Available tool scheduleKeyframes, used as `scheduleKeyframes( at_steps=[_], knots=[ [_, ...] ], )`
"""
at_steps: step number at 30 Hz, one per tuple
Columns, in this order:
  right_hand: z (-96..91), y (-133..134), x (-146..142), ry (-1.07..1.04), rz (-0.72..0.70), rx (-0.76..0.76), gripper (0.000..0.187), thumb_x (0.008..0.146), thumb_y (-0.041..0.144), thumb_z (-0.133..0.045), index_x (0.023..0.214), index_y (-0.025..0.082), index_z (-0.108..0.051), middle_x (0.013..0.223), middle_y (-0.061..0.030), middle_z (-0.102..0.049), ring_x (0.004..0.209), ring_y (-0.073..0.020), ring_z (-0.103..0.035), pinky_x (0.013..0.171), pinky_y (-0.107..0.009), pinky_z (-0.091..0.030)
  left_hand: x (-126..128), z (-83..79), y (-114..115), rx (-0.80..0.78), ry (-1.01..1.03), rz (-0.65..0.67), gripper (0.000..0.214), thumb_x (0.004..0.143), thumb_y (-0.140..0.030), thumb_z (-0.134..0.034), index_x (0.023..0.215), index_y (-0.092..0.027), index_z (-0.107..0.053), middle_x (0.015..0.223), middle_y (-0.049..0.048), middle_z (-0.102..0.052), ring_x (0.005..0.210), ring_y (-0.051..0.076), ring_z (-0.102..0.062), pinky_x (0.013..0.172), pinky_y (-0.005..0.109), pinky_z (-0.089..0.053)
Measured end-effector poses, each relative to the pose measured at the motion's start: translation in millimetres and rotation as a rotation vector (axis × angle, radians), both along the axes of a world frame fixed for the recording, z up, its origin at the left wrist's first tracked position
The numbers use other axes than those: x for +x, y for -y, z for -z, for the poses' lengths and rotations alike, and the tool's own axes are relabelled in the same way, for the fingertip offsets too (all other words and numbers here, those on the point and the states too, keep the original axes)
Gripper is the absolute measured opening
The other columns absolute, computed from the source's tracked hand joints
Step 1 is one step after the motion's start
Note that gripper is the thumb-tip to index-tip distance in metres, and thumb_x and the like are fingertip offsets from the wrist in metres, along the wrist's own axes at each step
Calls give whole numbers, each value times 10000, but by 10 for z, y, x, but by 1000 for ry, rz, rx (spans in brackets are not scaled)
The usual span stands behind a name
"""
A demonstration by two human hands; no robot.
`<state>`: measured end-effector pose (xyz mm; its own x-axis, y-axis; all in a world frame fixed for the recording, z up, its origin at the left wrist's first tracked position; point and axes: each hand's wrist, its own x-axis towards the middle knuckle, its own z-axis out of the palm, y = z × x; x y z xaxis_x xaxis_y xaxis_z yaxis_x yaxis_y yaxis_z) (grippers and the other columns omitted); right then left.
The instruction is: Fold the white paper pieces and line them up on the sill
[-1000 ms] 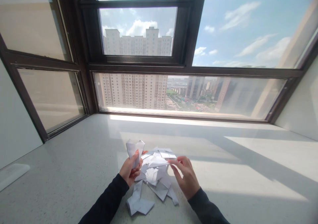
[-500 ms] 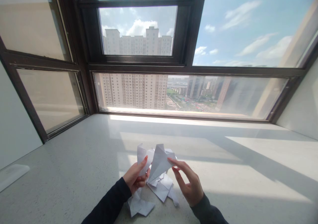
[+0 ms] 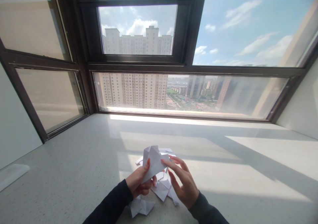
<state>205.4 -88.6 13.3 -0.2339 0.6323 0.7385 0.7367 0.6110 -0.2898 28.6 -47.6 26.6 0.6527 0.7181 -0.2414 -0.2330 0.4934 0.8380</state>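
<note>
My left hand [image 3: 140, 181] grips folded white paper [image 3: 154, 162], its thumb across the front and its fingers bent underneath. Two layers seem to be stacked there, with one pointed sheet in front of another. At the paper's right corner is my right hand [image 3: 183, 182], one fingertip on the front face and another finger at the far edge. Its thumb stands a little apart from the sheet. Below and behind both hands lies a loose pile of folded white papers [image 3: 162, 189], partly hidden by them. Another folded paper piece [image 3: 142, 206] lies by my left sleeve.
Speckled white stone sill [image 3: 81, 171] carries the papers, with sunlight and shadow bands across its right side. A flat whitish object [image 3: 12, 174] sits at the far left edge. Dark window frames [image 3: 184, 118] border the sill at the back, with tall buildings outside.
The front paper has come left against the sheet in my left hand, so the two now overlap. My right hand has moved slightly left with it.
</note>
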Motion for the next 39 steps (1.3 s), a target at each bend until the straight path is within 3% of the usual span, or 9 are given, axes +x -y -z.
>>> scheduleKeyframes(
  at_steps=[4,11,18,35,39],
  knots=[
    [-5,9,-2,33,13,6,422,740,60,-370,1113,220,-484,1028,-71,-587,1065,-225,-440,792,-375,-443,-15,-75,2,-34,-44,160,565,702,-605,-344,834,-124,-610,487,11,-496,264,-4,-197,276,155,-106],
    [14,2,6,8,10,-14,404,737,52,-360,1075,218,-508,1063,-84,-553,1077,-223,-428,796,-373,-440,-35,-65,-26,-23,15,248,578,734,-591,-313,915,-114,-585,476,-2,-488,239,24,-281,239,161,-137],
    [-3,22,-9,7,24,-34,403,741,59,-358,1086,211,-501,1081,-94,-542,1083,-229,-426,801,-382,-439,-12,-17,-18,7,-11,190,541,728,-564,-381,893,-93,-591,471,3,-509,242,14,-294,263,153,-121],
    [-45,36,-42,75,-8,-73,438,734,37,-345,1129,192,-453,1188,-90,-467,1182,-231,-312,886,-407,-383,1,3,2,30,14,214,502,709,-536,-451,927,-101,-575,491,-3,-521,250,-5,-241,285,157,-80],
    [-24,4,-40,71,10,-55,464,757,63,-349,1199,200,-379,1260,-69,-403,1193,-220,-291,930,-411,-337,13,4,0,41,44,81,446,741,-475,-459,903,-80,-584,469,-16,-479,268,-14,-181,291,160,-49]
  ],
)
